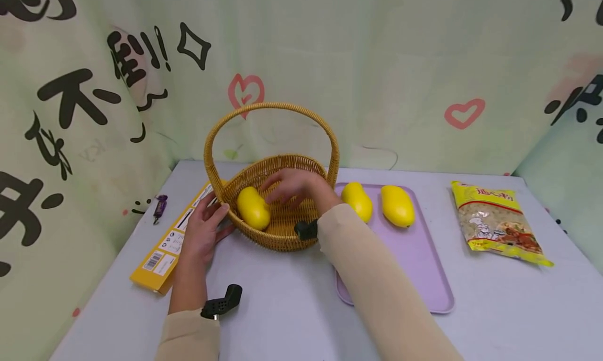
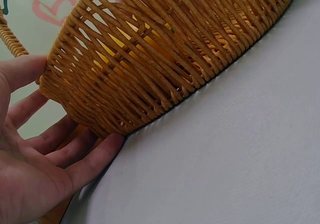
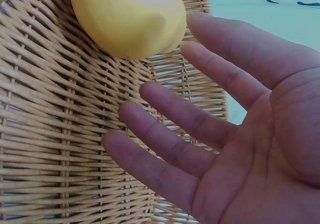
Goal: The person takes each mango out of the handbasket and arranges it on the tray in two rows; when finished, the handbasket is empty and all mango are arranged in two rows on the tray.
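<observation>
In the head view a wicker basket with a tall arched handle stands on the table. One yellow mango lies in its left part. My left hand rests against the basket's left side; in the left wrist view its thumb is at the rim and its fingers lie spread along the outer wall. Inside the basket reaches my right hand, fingers spread and palm empty. The right wrist view puts its thumb and index fingertips right beside the mango, with the other fingers over the wicker.
Right of the basket is a purple tray bearing two yellow mangoes. Farther right lies a yellow printed food bag. A yellow box lies beneath the left hand, and a small purple-wrapped item near the left edge.
</observation>
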A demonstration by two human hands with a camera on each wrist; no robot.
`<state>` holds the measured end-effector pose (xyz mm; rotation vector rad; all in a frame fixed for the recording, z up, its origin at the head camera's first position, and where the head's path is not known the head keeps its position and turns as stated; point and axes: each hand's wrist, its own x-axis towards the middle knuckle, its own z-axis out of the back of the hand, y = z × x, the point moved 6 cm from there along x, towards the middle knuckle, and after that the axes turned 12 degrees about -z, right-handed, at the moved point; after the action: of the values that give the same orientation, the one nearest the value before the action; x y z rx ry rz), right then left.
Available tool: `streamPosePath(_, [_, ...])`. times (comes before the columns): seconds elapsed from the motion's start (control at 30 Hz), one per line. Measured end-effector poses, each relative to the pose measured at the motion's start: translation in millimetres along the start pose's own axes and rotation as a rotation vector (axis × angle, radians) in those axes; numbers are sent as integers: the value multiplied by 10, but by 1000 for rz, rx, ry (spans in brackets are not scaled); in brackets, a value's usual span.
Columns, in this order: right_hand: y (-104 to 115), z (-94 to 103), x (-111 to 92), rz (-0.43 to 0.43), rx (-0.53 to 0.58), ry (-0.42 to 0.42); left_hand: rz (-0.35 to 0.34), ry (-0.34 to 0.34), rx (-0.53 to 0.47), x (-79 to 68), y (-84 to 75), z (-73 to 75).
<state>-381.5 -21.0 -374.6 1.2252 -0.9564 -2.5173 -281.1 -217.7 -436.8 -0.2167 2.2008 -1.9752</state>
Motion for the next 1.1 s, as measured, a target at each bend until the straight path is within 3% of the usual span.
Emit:
streamPosePath(0.53, [90, -206, 50, 29, -34, 116, -1, 0, -4, 5, 11, -2])
streamPosePath(0.83, [225, -286, 101, 96, -107, 87, -4, 6, 1, 44, 5, -6])
streamPosePath(1.1, [224, -261, 29, 107, -57, 51, 4, 13, 3, 4, 16, 7])
